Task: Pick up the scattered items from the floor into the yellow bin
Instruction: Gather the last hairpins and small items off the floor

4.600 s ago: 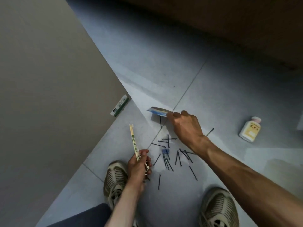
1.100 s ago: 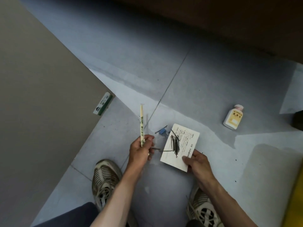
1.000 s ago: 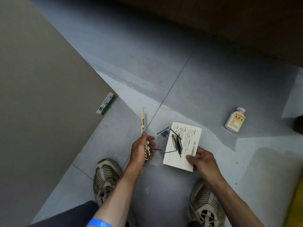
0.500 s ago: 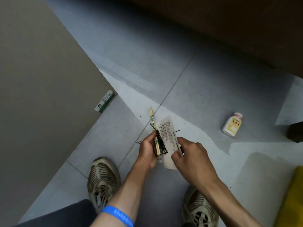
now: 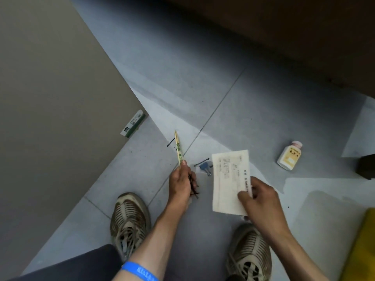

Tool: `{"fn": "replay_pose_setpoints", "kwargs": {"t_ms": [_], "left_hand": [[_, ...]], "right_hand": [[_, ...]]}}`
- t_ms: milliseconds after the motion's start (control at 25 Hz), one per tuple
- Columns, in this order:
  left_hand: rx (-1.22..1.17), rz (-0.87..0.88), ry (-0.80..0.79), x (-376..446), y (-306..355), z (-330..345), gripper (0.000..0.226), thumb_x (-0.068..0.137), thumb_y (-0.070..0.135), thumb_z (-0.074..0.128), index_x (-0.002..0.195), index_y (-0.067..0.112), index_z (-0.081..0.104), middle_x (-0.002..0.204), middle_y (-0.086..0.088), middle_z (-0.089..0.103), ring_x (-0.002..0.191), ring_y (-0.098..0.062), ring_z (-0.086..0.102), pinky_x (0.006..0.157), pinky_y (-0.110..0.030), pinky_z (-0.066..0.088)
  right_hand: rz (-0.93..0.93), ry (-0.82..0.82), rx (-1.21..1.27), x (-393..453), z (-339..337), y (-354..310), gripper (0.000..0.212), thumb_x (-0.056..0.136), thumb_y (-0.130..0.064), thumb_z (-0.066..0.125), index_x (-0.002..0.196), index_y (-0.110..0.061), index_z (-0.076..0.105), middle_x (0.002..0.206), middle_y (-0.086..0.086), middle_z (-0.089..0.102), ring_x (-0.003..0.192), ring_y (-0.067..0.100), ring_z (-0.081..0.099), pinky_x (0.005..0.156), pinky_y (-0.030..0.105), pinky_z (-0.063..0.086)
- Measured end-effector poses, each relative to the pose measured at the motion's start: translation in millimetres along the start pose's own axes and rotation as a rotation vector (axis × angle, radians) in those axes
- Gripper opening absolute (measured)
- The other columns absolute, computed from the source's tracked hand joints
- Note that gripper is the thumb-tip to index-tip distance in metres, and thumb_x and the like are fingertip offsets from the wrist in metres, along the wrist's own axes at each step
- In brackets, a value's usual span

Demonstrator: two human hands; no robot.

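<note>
Black hairpins (image 5: 192, 185) have moved off the paper card (image 5: 230, 181) into the left hand (image 5: 181, 184), curled round them and a chopstick packet (image 5: 179, 150); right hand (image 5: 256, 196) pinches the emptied card. Yellow bin (image 5: 363, 248) waits nearby; binder clip (image 5: 205, 167) remains.

Grey tiled floor (image 5: 253, 102) beneath me, crossed by grout lines. On it lie a white pill bottle (image 5: 289, 155), a blue binder clip (image 5: 205, 167) touching one hairpin (image 5: 200, 160), a second hairpin (image 5: 170, 142), and a green-and-white box (image 5: 133, 123) against the wall panel (image 5: 50, 94). My two shoes (image 5: 129, 222) stand on it, and the yellow bin (image 5: 363, 246) rests at lower right.
</note>
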State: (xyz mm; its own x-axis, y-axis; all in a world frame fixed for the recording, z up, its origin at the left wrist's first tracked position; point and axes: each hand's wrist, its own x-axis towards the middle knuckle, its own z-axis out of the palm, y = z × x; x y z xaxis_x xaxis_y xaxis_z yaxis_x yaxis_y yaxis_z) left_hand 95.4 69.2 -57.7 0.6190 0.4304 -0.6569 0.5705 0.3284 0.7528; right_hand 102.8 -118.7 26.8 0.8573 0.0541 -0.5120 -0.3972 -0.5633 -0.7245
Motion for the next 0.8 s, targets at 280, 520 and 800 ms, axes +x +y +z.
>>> {"fn": "replay_pose_setpoints", "kwargs": {"t_ms": [280,520,800], "left_hand": [[-0.072,-0.064,0.002,4.7,8.2,-39.1,0.042,0.092,0.055,0.052,0.068,0.021,0.051,0.059,-0.005,0.059,0.04,-0.014,0.045,0.037,-0.023,0.037],[-0.092,-0.157,-0.003,5.9,16.3,-60.2,0.04,0.093,0.05,0.055,0.067,0.019,0.055,0.065,-0.007,0.062,0.042,-0.015,0.047,0.039,-0.024,0.04],[0.042,-0.14,0.057,13.5,2.6,-72.8,0.038,0.092,0.049,0.056,0.067,0.022,0.066,0.065,-0.005,0.068,0.042,-0.015,0.051,0.039,-0.023,0.039]], "right_hand": [[0.086,0.276,-0.712,60.2,-2.7,20.3,0.042,0.087,-0.026,0.06,0.125,-0.008,0.054,0.12,0.017,0.063,0.101,0.038,0.059,0.078,0.043,0.048],[-0.582,-0.134,-0.78,113.1,94.2,-61.1,0.064,0.085,-0.011,0.054,0.147,-0.013,0.036,0.155,0.01,0.033,0.135,0.033,0.037,0.107,0.042,0.034],[-0.755,-0.185,-1.027,116.7,136.2,-39.1,0.04,0.082,-0.002,0.06,0.121,-0.005,0.059,0.134,0.015,0.054,0.115,0.037,0.052,0.089,0.041,0.044]]}}
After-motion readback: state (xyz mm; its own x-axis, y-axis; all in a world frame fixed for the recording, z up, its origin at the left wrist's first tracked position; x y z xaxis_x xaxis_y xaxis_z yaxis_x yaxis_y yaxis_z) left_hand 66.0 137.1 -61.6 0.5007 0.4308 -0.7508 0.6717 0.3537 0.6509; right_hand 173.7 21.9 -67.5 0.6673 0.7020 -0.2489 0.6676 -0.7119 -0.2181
